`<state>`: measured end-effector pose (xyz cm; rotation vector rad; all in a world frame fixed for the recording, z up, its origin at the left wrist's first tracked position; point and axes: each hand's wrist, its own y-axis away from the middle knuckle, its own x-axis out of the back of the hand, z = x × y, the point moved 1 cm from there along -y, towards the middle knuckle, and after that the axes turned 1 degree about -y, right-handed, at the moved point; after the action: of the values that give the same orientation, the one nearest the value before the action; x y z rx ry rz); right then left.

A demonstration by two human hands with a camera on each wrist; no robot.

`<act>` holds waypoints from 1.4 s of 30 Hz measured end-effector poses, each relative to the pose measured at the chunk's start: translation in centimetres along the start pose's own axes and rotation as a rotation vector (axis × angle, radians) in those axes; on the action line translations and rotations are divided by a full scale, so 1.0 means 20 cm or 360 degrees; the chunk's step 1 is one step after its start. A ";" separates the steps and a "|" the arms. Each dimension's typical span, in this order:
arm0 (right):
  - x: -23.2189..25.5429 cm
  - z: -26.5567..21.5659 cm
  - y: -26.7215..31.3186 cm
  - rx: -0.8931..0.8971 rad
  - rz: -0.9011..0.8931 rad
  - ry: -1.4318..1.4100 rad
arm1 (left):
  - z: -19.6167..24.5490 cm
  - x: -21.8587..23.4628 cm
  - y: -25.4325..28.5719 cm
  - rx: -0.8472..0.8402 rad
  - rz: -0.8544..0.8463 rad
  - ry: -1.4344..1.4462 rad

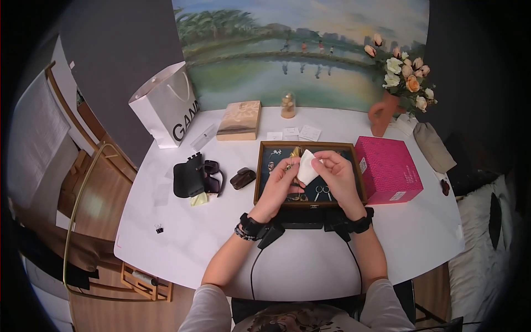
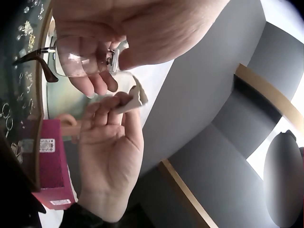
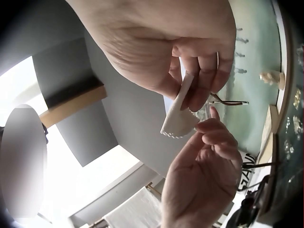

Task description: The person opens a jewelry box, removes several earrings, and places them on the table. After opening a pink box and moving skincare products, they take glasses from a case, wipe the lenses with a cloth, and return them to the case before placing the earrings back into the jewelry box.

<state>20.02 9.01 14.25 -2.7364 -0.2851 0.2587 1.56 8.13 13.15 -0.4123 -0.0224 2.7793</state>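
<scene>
Both hands are raised over a wooden-framed jewelry tray (image 1: 258, 177) with a dark lining, where hoop earrings (image 1: 322, 192) and other small pieces lie. My left hand (image 1: 278, 185) holds a pair of eyeglasses by the frame; the left wrist view shows a clear lens (image 2: 76, 59) and a dark brown temple (image 2: 46, 69). My right hand (image 1: 338, 180) pinches a white cleaning cloth (image 1: 310, 167) with zigzag edges between thumb and fingers. In the right wrist view the cloth (image 3: 178, 118) hangs folded close to the left fingertips. The hands hide much of the glasses in the head view.
A pink box (image 1: 390, 171) stands against the tray's right side. To the left lie a black case (image 1: 187, 177), sunglasses (image 1: 212, 181), a small brown object (image 1: 242, 178) and a binder clip (image 1: 159, 228). Behind are a paper bag (image 1: 160, 108), a wooden box (image 1: 239, 120) and a flower vase (image 1: 381, 119).
</scene>
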 end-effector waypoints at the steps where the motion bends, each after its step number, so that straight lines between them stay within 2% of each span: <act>1: 0.01 0.01 0.00 -0.0002 0.0005 0.0003 | 0.00 -0.03 0.02 0.0008 -0.0011 0.0068; 4: 0.03 0.02 0.01 0.0042 -0.0014 0.0128 | 0.00 -0.04 0.03 0.0075 0.0011 0.0215; 7: 0.01 0.00 0.01 -0.0060 0.0071 0.0086 | -0.05 0.02 0.01 -0.0044 -0.0085 0.0018; 9: 0.01 0.01 0.00 0.0455 0.0213 0.0712 | -0.05 0.03 0.01 -0.0050 0.0000 0.0020; 10: 0.01 0.00 -0.01 0.0455 0.0213 0.0711 | -0.05 0.04 0.01 -0.0049 0.0001 0.0019; 12: 0.00 -0.03 -0.01 0.0816 0.0268 0.1002 | -0.08 0.05 0.01 -0.0006 0.0009 -0.0037; 13: 0.01 -0.02 -0.01 0.0814 0.0267 0.1002 | -0.07 0.03 0.01 -0.0004 0.0011 -0.0035; 15: 0.03 0.01 0.01 0.0566 0.0221 0.0806 | -0.05 0.00 0.03 0.0025 0.0073 -0.0083; 16: 0.02 -0.01 0.01 0.0563 0.0224 0.0806 | -0.04 0.00 0.03 0.0028 0.0072 -0.0083; 18: 0.00 -0.05 0.03 0.0137 0.0064 0.0227 | -0.03 0.00 0.04 -0.0016 -0.0005 0.0023; 19: -0.01 -0.07 0.04 0.0135 0.0068 0.0228 | -0.03 -0.01 0.03 0.0008 -0.0042 -0.0042; 21: -0.02 -0.10 0.05 -0.0095 -0.0175 -0.0059 | -0.03 -0.02 0.05 0.0057 -0.0085 -0.0026; 22: -0.02 -0.09 0.05 -0.0097 -0.0174 -0.0059 | -0.03 -0.03 0.05 0.0100 -0.0127 -0.0011; 24: -0.01 -0.04 0.04 0.0144 -0.0077 0.0422 | -0.07 -0.01 0.04 0.0114 -0.0152 -0.0094; 25: 0.00 -0.02 0.04 0.0143 -0.0076 0.0421 | -0.09 0.00 0.03 0.0126 -0.0178 -0.0178; 27: 0.03 0.01 0.03 0.0219 0.0051 0.0756 | -0.11 0.01 0.02 0.0111 -0.0155 -0.0210; 28: 0.03 -0.01 0.03 0.0219 0.0052 0.0757 | -0.12 0.01 0.02 0.0112 -0.0157 -0.0209; 30: 0.02 -0.05 0.05 -0.0096 0.0161 0.0770 | -0.12 0.01 0.02 0.0062 -0.0135 -0.0181; 31: 0.02 -0.04 0.04 -0.0096 0.0161 0.0771 | -0.11 0.00 0.02 0.0061 -0.0135 -0.0180; 33: 0.00 -0.02 0.03 0.0603 0.0483 0.1196 | -0.09 -0.03 0.04 0.0000 -0.0046 -0.0044; 38: -0.05 -0.02 0.06 0.0500 0.0273 0.1234 | -0.06 -0.07 0.07 -0.0003 -0.0037 0.0202; 40: -0.05 0.04 0.07 0.0072 0.0173 0.0860 | -0.08 -0.06 0.07 0.0008 -0.0052 0.0260; 41: -0.05 0.07 0.07 0.0073 0.0170 0.0860 | -0.08 -0.06 0.07 0.0027 -0.0091 0.0264; 42: -0.04 0.09 0.07 0.0072 0.0103 0.0620 | -0.09 -0.06 0.06 0.0046 -0.0130 0.0270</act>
<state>19.01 8.26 12.16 -2.6797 -0.0821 -0.2481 2.65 6.52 11.75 -0.6233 0.0401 2.6520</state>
